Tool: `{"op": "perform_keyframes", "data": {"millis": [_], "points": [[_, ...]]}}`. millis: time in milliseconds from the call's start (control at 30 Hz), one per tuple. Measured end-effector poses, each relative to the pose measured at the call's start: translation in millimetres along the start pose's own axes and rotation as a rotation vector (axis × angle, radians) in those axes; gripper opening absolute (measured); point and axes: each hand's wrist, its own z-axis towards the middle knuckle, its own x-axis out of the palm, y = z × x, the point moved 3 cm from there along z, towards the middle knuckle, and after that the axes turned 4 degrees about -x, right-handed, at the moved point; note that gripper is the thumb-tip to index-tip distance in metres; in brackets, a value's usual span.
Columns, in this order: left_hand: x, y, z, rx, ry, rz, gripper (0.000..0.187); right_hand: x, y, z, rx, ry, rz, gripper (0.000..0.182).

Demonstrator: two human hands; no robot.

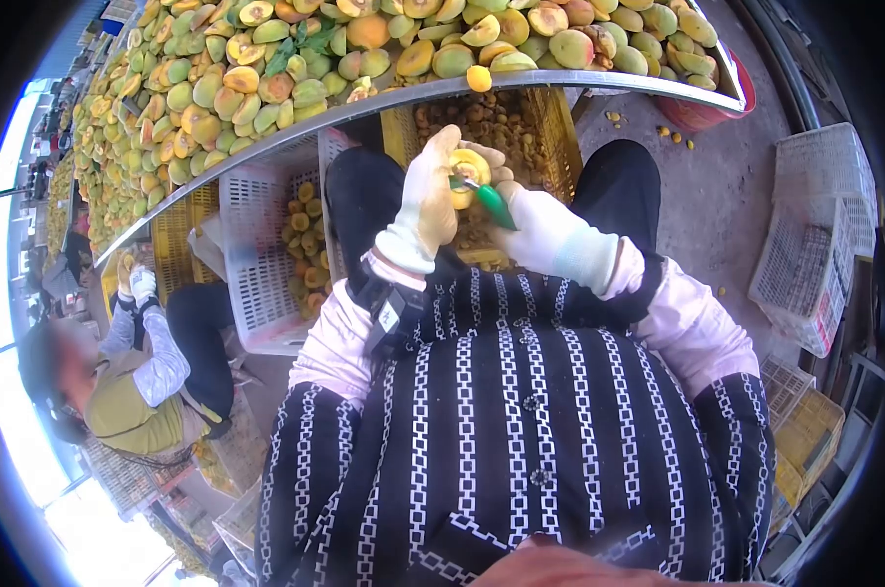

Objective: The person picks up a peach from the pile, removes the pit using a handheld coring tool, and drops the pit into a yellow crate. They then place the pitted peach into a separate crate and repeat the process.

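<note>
My left hand [429, 192], in a pale work glove, is closed around a yellow peach half [473, 162] with its cut face towards me. In my gloved right hand [558, 235] is a pitting knife with a green handle [496, 206]. Its metal end touches the middle of the cut face; the exact shape of the tip is hard to make out. Both hands are over a yellow crate [557, 137] between my knees, which holds brown pits and scraps. Just beyond them, a metal-edged table [315, 124] carries a heap of green and yellow peaches [207, 93], many cut in half.
Left of my knee stands a white crate [256, 256] with peach halves [307, 235] inside. A co-worker [139, 377] sits further left, gloved hands together. On the right are stacked white crates [812, 259], a red tub [706, 110] under the table corner, and scraps on the floor.
</note>
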Motion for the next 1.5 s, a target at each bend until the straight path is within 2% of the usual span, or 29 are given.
{"op": "perform_keyframes", "data": {"millis": [67, 300, 433, 500, 533, 600, 667, 700, 767, 833, 900, 933, 967, 1000, 1067, 1133, 1200, 1267, 1300, 1333, 1400, 1433, 1500], "points": [[-1.7, 2.6, 4.8, -0.097, 0.000, -0.005, 0.045, 0.9, -4.4, 0.6, 0.025, 0.063, 0.175, 0.020], [-2.3, 2.0, 8.2, -0.108, 0.076, 0.153, 0.048, -10.5, -23.9, 2.3, 0.112, 0.290, 0.610, 0.016], [-6.6, 8.9, 17.9, -0.196, 0.080, 0.154, 0.048, -6.2, -23.4, 2.1, 0.116, 0.235, 0.580, 0.015], [-4.3, 12.5, 21.3, -0.224, 0.094, 0.145, 0.049, -3.2, -26.3, 5.8, 0.011, -0.080, 0.117, 0.017], [-1.9, 16.4, 23.3, -0.212, 0.041, 0.133, 0.049, -7.0, -28.6, 5.8, 0.015, -0.081, 0.122, 0.017], [0.6, 17.6, 25.5, -0.204, -0.013, 0.117, 0.049, -13.2, -33.7, 5.5, 0.097, 0.160, 0.508, 0.018], [1.3, 14.9, 24.3, -0.132, 0.113, 0.155, 0.048, -19.6, -34.9, 4.5, 0.070, 0.210, 0.564, 0.021], [-1.8, 15.8, 26.4, -0.171, 0.145, 0.141, 0.048, -21.0, -37.8, 4.2, 0.090, 0.260, 0.628, 0.023], [-2.2, 13.2, 28.0, -0.183, 0.143, 0.146, 0.049, -24.2, -40.1, 6.0, 0.108, 0.305, 0.694, 0.025], [0.0, 15.2, 30.5, -0.195, 0.142, 0.150, 0.049, -26.1, -39.1, 8.8, 0.040, 0.340, 0.686, 0.022], [-0.4, 17.0, 34.9, -0.115, 0.015, 0.031, 0.051, -23.9, -36.9, 10.4, 0.005, 0.359, 0.686, 0.021], [-5.1, 19.4, 42.1, -0.116, 0.016, 0.034, 0.051, -25.3, -36.7, 12.7, 0.026, 0.248, 0.535, 0.016], [-14.9, 23.4, 52.3, -0.036, -0.011, 0.140, 0.053, -27.9, -37.3, 14.4, 0.047, 0.137, 0.384, 0.014], [-19.4, 24.2, 57.2, 0.045, -0.036, 0.247, 0.056, -33.3, -42.3, 17.9, 0.040, -0.047, 0.122, 0.019], [-24.8, 28.1, 64.0, 0.058, -0.080, 0.283, 0.057, -41.2, -56.1, 20.7, -0.287, -0.431, -0.927, 0.022], [-24.8, 25.6, 67.0, 0.200, -0.098, 0.270, 0.058, -44.5, -65.2, 20.8, -0.252, -0.461, -0.974, 0.029], [-20.3, 24.5, 62.1, 0.155, -0.065, 0.165, 0.055, -40.1, -52.1, 17.4, -0.439, -0.656, -0.886, 0.033], [-14.1, 23.9, 53.8, 0.176, 0.010, -0.006, 0.051, -36.5, -47.4, 20.5, -0.418, -0.653, -0.892, 0.039], [-13.6, 23.3, 46.5, 0.292, 0.057, 0.039, 0.045, -34.0, -47.3, 21.3, -0.416, -0.595, -0.962, 0.040], [-20.7, 21.7, 45.8, 0.299, 0.056, 0.040, 0.045, -30.9, -46.9, 22.3, -0.418, -0.535, -1.033, 0.040], [-38.1, 21.8, 44.9, -0.027, -0.004, -0.301, 0.037, -35.6, -52.4, 15.1, -0.404, -0.474, -1.011, 0.040], [-41.2, 20.6, 41.2, 0.003, -0.076, -0.344, 0.038, -38.5, -55.8, 11.9, -0.342, -0.455, -1.027, 0.040], [-41.3, 21.9, 34.3, 0.010, -0.025, -0.399, 0.037, -35.4, -46.6, 8.4, -0.283, -0.457, -0.975, 0.047]]}}
